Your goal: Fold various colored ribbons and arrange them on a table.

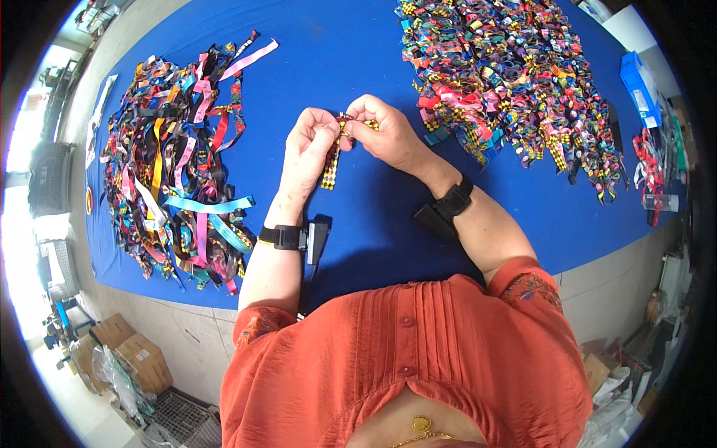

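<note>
Above the middle of the blue table, my left hand [311, 145] and my right hand [386, 134] are close together, both pinching one yellow-and-black checkered ribbon strap [330, 173]. Its loose end hangs down beside my left palm, and a short piece shows between the fingertips of both hands. Whether the strap is folded or looped between my fingers is partly hidden. To the left lies a loose heap of multicoloured ribbon straps [157, 179]. At the far right, a wide spread of bunched, looped straps [508, 82] covers the table in dense rows.
The blue cloth-covered table [336, 60] stretches out in front of me. By its right edge are a blue bin [641, 89], a clear cylinder [661, 203] and some red straps [648, 164]. Cardboard boxes [143, 362] stand on the floor at the lower left.
</note>
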The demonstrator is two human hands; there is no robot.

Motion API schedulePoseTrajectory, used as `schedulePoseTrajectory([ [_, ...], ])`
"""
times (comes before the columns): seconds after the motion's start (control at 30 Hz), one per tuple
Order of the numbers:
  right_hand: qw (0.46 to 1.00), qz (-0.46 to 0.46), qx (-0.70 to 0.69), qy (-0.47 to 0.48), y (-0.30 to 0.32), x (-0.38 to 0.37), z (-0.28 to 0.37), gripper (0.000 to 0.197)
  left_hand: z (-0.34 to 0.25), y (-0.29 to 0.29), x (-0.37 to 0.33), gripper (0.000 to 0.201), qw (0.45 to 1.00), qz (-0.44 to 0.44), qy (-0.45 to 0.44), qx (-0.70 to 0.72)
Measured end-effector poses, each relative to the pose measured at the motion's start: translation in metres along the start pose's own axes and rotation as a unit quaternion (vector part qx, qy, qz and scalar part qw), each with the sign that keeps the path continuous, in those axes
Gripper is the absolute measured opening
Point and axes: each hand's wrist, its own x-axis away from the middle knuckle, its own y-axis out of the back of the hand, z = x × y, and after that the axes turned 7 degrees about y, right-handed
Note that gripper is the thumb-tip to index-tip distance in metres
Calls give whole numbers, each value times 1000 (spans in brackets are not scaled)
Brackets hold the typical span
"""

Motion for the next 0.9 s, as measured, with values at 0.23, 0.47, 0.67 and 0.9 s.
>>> schedulePoseTrajectory([
  [0.23,999,-20,30,11,1,0,-8,12,-1,-8,3,18,999,-22,-5,-47],
  [0.47,997,-19,-77,-24,4,0,-11,18,6,5,-3,11,999,-30,-30,32],
  [0.67,998,-11,-59,-27,9,1,-15,23,3,4,-2,12,994,-52,-28,87],
  [0.9,994,-28,-48,-92,2,-4,-3,35,2,2,3,14,998,-5,-50,23],
])
